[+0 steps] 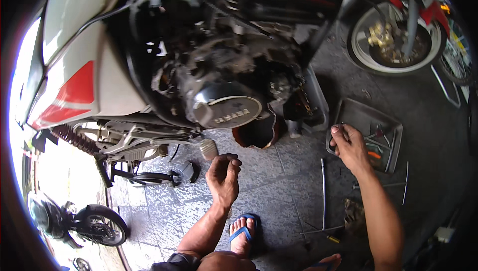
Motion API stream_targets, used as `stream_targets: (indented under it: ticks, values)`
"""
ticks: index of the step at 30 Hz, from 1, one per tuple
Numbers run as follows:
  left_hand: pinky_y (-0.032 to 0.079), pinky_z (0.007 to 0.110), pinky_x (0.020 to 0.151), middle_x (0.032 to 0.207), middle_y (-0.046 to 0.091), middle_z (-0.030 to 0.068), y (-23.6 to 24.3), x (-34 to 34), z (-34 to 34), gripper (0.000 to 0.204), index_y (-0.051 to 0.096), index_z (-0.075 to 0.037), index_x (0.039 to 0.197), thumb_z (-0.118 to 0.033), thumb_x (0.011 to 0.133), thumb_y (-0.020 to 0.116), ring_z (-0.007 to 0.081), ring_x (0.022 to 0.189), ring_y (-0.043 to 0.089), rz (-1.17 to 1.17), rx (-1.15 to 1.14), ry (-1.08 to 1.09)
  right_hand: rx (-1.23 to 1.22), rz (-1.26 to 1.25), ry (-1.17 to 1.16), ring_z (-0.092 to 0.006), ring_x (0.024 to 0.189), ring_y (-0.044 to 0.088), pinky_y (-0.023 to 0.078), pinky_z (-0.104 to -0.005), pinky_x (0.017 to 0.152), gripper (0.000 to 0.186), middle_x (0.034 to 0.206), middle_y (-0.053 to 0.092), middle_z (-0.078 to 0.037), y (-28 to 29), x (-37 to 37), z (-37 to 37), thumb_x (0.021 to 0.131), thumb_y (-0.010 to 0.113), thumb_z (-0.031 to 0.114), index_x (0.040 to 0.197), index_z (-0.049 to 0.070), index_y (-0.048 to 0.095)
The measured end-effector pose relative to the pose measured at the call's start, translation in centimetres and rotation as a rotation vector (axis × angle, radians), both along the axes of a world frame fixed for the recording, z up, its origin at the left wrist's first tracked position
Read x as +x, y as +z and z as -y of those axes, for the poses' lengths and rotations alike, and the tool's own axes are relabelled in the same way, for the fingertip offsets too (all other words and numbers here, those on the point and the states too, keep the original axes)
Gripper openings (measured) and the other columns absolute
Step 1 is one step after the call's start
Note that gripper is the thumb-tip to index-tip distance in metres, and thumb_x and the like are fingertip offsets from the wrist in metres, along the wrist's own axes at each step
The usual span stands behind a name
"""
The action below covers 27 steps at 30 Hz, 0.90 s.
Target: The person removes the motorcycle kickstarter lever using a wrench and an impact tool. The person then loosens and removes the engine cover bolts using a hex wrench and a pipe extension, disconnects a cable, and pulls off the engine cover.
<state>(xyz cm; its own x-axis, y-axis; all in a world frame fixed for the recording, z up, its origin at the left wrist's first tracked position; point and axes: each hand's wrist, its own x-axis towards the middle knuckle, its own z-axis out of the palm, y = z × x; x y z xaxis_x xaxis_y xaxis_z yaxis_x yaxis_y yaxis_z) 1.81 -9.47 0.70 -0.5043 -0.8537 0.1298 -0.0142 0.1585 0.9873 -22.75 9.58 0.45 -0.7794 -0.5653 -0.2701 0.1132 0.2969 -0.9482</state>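
Observation:
My left hand (223, 180) is closed, the thumb pressed against curled fingers. Whatever it may hold is hidden. It hovers below the motorcycle engine (234, 71), near a ribbed foot pedal (209, 149). Over the left rim of a grey tool tray (366, 109) is my right hand (352, 149), its thumb and fingers pinched together. Anything between those fingertips is too small to name. Several metal tools and an orange-handled tool (374, 155) lie in the tray. The engine has a round silver-rimmed cover (231, 111), and an open-topped dark container (256, 131) stands on the floor beneath it.
A long metal bar (323, 194), a T-shaped tool (383, 185) and a dark rag (354, 213) lie on the tiled floor. A grey basin (316, 101) sits beside the engine. Other motorcycles show a front wheel (397, 39) at upper right and a black tyre (103, 225) at lower left.

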Motion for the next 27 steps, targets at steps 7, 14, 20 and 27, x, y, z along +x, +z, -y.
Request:
stream_targets:
  ticks: [7,14,20,27]
  values:
    - [0.048,0.028,0.084,0.098,0.064,0.0093,3.5,2.5,3.1,0.021,0.057,0.004,0.109,-0.002,0.089,0.06,0.0146,0.09,0.062,-0.089,-0.271,0.175,-0.167,-0.024,-0.044,-0.004,0.056,0.049,0.039,-0.0192,0.048,0.027,0.074,0.057,0.001,5.9,2.1,5.9,0.098,0.055,0.032,0.1,0.006,0.059]
    - [0.049,0.027,0.082,0.1,0.062,0.0103,3.8,3.5,4.2,0.026,0.056,0.004,0.112,0.004,0.086,0.061,0.0151,0.092,0.062,-0.108,-0.272,0.173,-0.275,-0.246,-0.252,-0.0046,0.059,0.047,0.042,-0.02,0.052,0.021,0.073,0.053,0.004,8.9,2.1,9.2,0.096,0.057,0.023,0.105,0.004,0.061]
    - [0.048,0.026,0.078,0.092,0.061,0.0097,4.9,4.5,4.3,0.011,0.06,0.005,0.097,0.004,0.086,0.059,0.0148,0.084,0.061,-0.102,-0.352,0.152,-0.436,-0.259,-0.32,-0.0048,0.061,0.049,0.042,-0.0203,0.052,0.016,0.08,0.057,0.001,10.6,0.2,11.0,0.095,0.057,0.014,0.104,0.002,0.062]
    - [0.046,0.028,0.073,0.082,0.062,0.0105,8.6,3.0,3.4,0.003,0.06,0.004,0.086,0.002,0.085,0.059,0.0184,0.075,0.059,-0.122,-0.524,0.074,-0.44,-0.127,-0.349,-0.0053,0.059,0.05,0.043,-0.0196,0.051,0.014,0.082,0.06,-0.001,6.8,0.5,10.1,0.095,0.057,0.012,0.103,0.002,0.063]
